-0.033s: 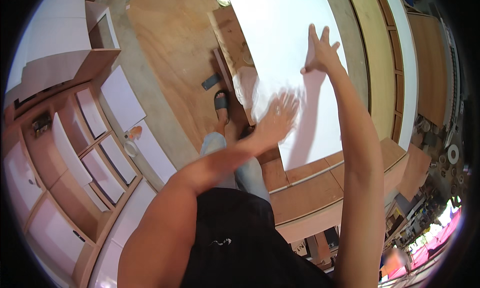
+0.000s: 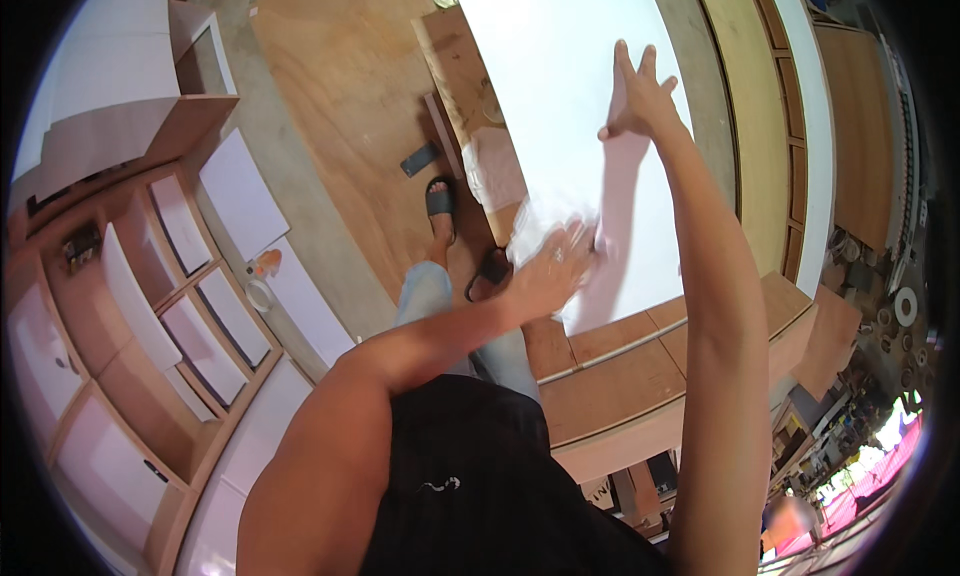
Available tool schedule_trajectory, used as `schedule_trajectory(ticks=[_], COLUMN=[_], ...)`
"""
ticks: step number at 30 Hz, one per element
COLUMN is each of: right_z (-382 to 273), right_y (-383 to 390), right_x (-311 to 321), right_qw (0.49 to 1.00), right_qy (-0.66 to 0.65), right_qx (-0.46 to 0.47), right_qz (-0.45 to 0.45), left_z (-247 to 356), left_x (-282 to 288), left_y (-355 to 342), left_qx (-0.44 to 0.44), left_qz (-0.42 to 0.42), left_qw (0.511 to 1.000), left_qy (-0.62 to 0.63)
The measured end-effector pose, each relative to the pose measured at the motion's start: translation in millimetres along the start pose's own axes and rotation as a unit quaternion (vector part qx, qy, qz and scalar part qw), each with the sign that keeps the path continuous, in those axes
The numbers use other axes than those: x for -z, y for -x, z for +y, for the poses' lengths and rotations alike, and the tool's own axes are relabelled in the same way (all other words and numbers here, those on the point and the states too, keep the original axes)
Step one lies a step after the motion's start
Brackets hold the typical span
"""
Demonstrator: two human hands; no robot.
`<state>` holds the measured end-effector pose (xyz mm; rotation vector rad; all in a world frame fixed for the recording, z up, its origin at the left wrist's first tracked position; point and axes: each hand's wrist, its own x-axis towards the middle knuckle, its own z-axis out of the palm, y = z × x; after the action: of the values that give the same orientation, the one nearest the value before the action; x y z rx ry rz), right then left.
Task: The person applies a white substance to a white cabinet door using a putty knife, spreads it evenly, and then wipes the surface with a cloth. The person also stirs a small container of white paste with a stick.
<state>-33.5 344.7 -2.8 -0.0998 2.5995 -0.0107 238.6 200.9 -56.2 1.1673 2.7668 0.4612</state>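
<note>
A long white panel (image 2: pixel 560 86) lies lengthwise in front of me. My right hand (image 2: pixel 638 101) rests on it near its right edge, fingers spread and nothing held. My left hand (image 2: pixel 558 271) lies flat near the panel's lower left edge, fingers stretched out and smeared by motion. Against those fingers is a crumpled white sheet (image 2: pixel 548 214), thin like cloth or film; I cannot tell which. The palm's underside is hidden.
Left of the panel stands a brown wooden piece (image 2: pixel 462 66). On the plywood floor sheet (image 2: pixel 330 86) lies a dark phone (image 2: pixel 420 160), near my sandalled foot (image 2: pixel 440 208). Cabinets with white drawers (image 2: pixel 205 341) stand at left. Wooden boards (image 2: pixel 625 391) lie below the panel.
My left hand has slid down over the panel toward me, and the crumpled white sheet has shifted down with it. My right hand stays nearly in place.
</note>
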Motion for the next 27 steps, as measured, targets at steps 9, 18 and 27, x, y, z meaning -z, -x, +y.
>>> schedule_trajectory(ticks=[9,18,27], right_z=[-2.8,6.5,-2.1], right_y=[-27.8,-10.7,-12.2], right_x=[-5.3,1.0,-4.9], right_qw=[0.995,0.996,0.999], right_qy=[0.093,0.079,0.031], right_qx=[-0.022,0.001,-0.044], right_qz=[-0.03,-0.041,0.0], left_z=[-38.5,-55.3,74.7], left_x=[7.3,17.1,-34.8], left_y=[-39.9,-43.9,-68.1], left_qx=[0.199,0.098,-0.158], left_qz=[0.047,0.042,-0.089], left_qw=[0.978,0.994,0.983], left_qy=[-0.038,-0.036,0.014])
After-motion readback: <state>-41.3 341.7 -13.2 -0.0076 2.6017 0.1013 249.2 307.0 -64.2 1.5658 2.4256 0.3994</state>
